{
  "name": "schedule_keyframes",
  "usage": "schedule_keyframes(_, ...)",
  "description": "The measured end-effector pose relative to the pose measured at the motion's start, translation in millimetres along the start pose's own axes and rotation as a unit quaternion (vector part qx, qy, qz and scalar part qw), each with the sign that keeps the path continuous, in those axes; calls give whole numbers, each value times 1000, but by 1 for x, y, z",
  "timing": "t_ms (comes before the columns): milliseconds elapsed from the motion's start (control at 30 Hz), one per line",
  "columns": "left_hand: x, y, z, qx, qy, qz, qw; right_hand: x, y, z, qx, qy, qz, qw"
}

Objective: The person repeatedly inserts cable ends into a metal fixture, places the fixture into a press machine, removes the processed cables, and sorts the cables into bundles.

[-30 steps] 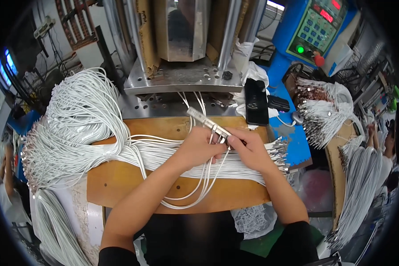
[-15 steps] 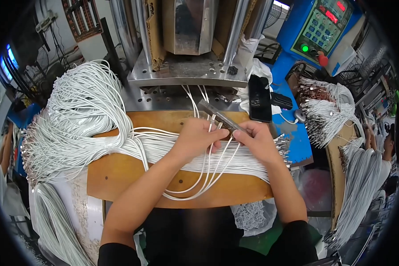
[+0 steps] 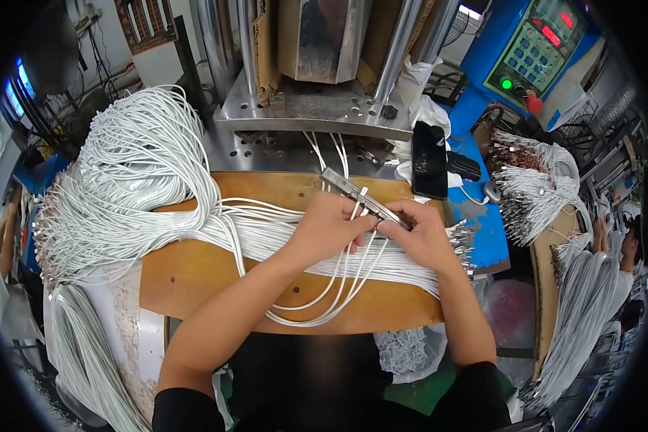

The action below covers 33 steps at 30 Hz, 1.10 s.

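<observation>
The right hand (image 3: 420,236) pinches the near end of a metal bar (image 3: 347,188); left of that pinch, the left hand (image 3: 327,226) grips a white cable (image 3: 356,214) against it. Uneven finger pressure could unseat the cable.

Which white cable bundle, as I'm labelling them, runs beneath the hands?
The cable bundle stretched across the brown board; the other bundles are off it, to either side.

Lit brightly and evenly over the broad yellow-brown wooden board (image 3: 191,295), with soft shadows beneath the bundled white cables (image 3: 144,147). Glints sharply along the tall polished steel columns (image 3: 400,54). Shines red and green from the blue control box (image 3: 475,63). Sinks to near-black in the black cloth shirt (image 3: 295,381). Curves, softens and blurs toward the fisheye rim, ending in black corners.
</observation>
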<state>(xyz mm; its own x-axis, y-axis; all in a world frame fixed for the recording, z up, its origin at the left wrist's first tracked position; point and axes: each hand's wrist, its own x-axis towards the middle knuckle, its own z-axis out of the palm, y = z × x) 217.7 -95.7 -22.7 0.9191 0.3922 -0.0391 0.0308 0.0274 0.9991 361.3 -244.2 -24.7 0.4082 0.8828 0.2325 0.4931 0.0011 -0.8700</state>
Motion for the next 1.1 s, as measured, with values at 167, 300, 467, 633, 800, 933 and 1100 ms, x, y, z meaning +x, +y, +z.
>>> schedule_keyframes(167, -4, 4, 2, -51, 70, 22, 996, -2, 9, -6, 68, 22, 87, 994)
schedule_keyframes(300, -1, -3, -2, -70, 85, 8, 994, -1, 3, -7, 138, 26, 105, 984)
schedule_keyframes(467, 0, -5, -9, -47, 29, -15, 998, -4, 0, -4, -37, 31, -10, 999)
schedule_keyframes(633, 2, -11, -5, -56, 30, 2, 998, -3, -20, -15, -34, 5, 33, 999)
schedule_keyframes(800, 4, 5, -22, 1, 37, 51, 998, 1, -29, -39, -151, -44, 68, 985)
schedule_keyframes(933, 6, 20, -63, 29, 148, 39, 988, 22, -52, -41, -355, -106, 68, 926)
schedule_keyframes(1100, 81, -15, -100, -36, 105, -66, 992, 133, 5, -10, -442, 68, -126, 886)
